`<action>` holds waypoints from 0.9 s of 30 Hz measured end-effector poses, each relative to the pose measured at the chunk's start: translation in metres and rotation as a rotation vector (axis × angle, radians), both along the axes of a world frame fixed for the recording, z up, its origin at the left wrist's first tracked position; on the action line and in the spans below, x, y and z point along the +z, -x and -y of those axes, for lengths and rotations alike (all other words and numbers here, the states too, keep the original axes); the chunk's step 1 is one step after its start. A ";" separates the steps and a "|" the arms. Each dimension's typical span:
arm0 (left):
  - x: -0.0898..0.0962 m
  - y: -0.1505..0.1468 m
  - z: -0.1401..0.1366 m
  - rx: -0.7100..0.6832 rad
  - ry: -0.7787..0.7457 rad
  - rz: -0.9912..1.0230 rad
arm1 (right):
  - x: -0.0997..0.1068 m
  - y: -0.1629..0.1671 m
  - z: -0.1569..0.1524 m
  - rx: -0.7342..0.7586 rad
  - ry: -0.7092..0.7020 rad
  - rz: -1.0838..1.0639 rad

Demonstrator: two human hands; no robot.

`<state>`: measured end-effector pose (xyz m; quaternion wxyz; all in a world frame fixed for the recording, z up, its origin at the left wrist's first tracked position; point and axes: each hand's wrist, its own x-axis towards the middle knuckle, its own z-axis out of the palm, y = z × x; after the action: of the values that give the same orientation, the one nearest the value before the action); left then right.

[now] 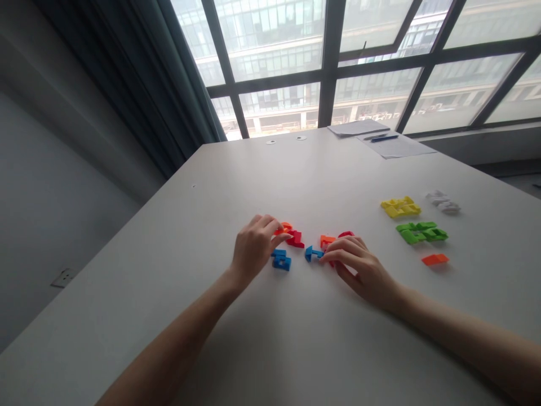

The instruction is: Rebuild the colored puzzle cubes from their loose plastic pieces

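Note:
Near the middle of the white table, my left hand (256,245) has its thumb and index finger closed on a small orange notched plastic block (287,226). A red notched block (296,239) lies right beside those fingertips, and blue notched blocks (282,260) lie just below them. My right hand (361,264) has curled fingers, with the fingertips at the right end of another blue notched block (313,253); its thumb is partly hidden. Behind these fingers lie an orange block (327,240) and a red block (345,234), both partly covered by the hand.
To the right are grouped yellow blocks (400,206), white blocks (442,201), green blocks (421,232) and a lone orange block (435,259). Papers (395,146) and a blue pen (384,138) lie at the table's far edge, before the window. A dark curtain (169,73) hangs at left.

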<state>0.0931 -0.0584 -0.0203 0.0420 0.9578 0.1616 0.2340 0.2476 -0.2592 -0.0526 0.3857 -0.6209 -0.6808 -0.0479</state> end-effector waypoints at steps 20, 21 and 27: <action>-0.046 -0.003 0.044 -0.464 0.267 0.364 | -0.001 -0.003 0.000 -0.011 -0.013 -0.119; -0.046 -0.004 0.045 -0.468 0.271 0.369 | -0.002 -0.004 0.000 -0.008 -0.006 -0.113; -0.042 -0.003 0.047 -0.469 0.286 0.433 | -0.005 -0.005 -0.001 0.047 0.029 -0.074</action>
<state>0.0958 -0.1052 -0.0619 0.2618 0.8815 -0.0445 0.3905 0.2529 -0.2584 -0.0579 0.4025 -0.6117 -0.6810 -0.0062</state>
